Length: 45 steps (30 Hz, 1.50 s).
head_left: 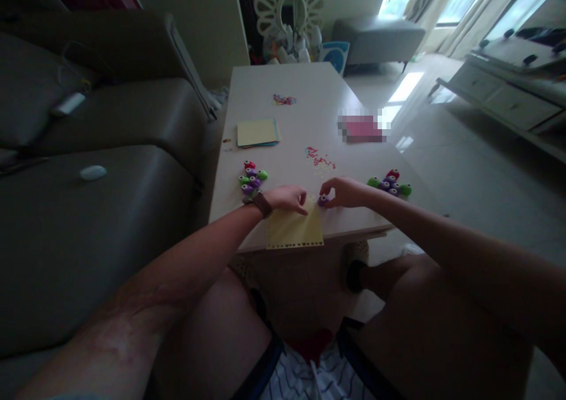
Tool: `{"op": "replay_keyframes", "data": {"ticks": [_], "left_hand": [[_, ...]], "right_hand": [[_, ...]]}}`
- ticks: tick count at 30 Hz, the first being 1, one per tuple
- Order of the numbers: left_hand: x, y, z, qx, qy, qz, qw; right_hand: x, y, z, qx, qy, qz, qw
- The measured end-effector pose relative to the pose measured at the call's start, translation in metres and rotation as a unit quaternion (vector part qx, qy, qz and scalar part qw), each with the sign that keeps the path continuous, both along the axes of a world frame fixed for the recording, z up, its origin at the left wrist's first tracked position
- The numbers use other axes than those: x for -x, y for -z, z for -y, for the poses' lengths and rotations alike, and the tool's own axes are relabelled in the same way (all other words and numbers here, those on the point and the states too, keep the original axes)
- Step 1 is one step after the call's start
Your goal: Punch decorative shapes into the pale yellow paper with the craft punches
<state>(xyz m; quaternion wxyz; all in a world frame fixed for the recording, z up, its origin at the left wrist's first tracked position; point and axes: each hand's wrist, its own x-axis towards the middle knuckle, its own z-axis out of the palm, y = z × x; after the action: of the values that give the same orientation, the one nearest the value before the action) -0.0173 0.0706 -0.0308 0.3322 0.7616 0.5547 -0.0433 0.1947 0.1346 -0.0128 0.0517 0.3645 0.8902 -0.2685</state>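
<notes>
A sheet of yellow paper (294,229) lies at the table's near edge and juts slightly over it, with a row of punched holes along its near side. My left hand (287,199) rests on the paper's far part, fingers curled and thumb pressed down on the sheet. Beside it, my right hand (345,192) has its thumb and fingers closed around a small purple craft punch (323,200) at the paper's far right corner. The exact contact between punch and paper is hidden by the fingers.
Grouped craft punches stand at left (251,179) and right (391,184). Red and pale paper bits (319,159) lie ahead, with a multicoloured confetti pile (284,100) farther off. A stack of coloured paper (257,133) is at left, a blurred pink item (363,128) at right. A sofa (97,223) flanks the table.
</notes>
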Motion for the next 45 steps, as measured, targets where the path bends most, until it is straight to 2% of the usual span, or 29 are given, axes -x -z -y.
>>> {"op": "replay_keyframes", "data": {"ticks": [3, 8, 12, 19, 25, 27, 30, 33, 40, 45], "left_hand": [[-0.002, -0.001, 0.000, -0.009, 0.000, -0.017, 1.000], [-0.004, -0.001, 0.002, -0.027, -0.006, -0.037, 0.999], [-0.003, 0.001, 0.003, -0.028, -0.005, -0.033, 0.999], [-0.003, 0.000, 0.004, -0.032, -0.002, -0.031, 0.999], [-0.002, 0.000, 0.006, -0.035, -0.007, -0.027, 0.999], [-0.001, 0.001, 0.006, -0.037, -0.006, -0.026, 0.999], [-0.002, 0.001, 0.005, -0.036, -0.004, -0.025, 0.999], [-0.002, 0.000, 0.005, -0.031, -0.003, -0.030, 0.999], [-0.001, 0.002, 0.006, -0.045, 0.002, -0.028, 0.999], [-0.001, 0.004, 0.006, -0.053, 0.003, -0.002, 0.999]], "right_hand": [[0.002, -0.002, 0.001, -0.030, -0.037, 0.026, 0.999], [-0.005, -0.008, -0.005, -0.074, -0.043, 0.083, 0.993], [-0.009, -0.011, -0.007, -0.080, -0.050, 0.109, 0.989], [-0.010, -0.022, -0.002, -0.038, -0.046, 0.083, 0.995], [-0.008, -0.016, -0.003, 0.040, -0.090, 0.043, 0.994], [-0.008, -0.014, -0.003, 0.017, -0.065, 0.062, 0.996], [-0.008, -0.015, -0.005, -0.074, 0.008, 0.067, 0.995], [-0.012, -0.020, -0.009, -0.073, 0.042, 0.056, 0.995], [-0.021, -0.036, -0.007, 0.006, -0.035, 0.096, 0.995], [-0.015, -0.035, -0.001, -0.029, -0.055, 0.135, 0.989]]}}
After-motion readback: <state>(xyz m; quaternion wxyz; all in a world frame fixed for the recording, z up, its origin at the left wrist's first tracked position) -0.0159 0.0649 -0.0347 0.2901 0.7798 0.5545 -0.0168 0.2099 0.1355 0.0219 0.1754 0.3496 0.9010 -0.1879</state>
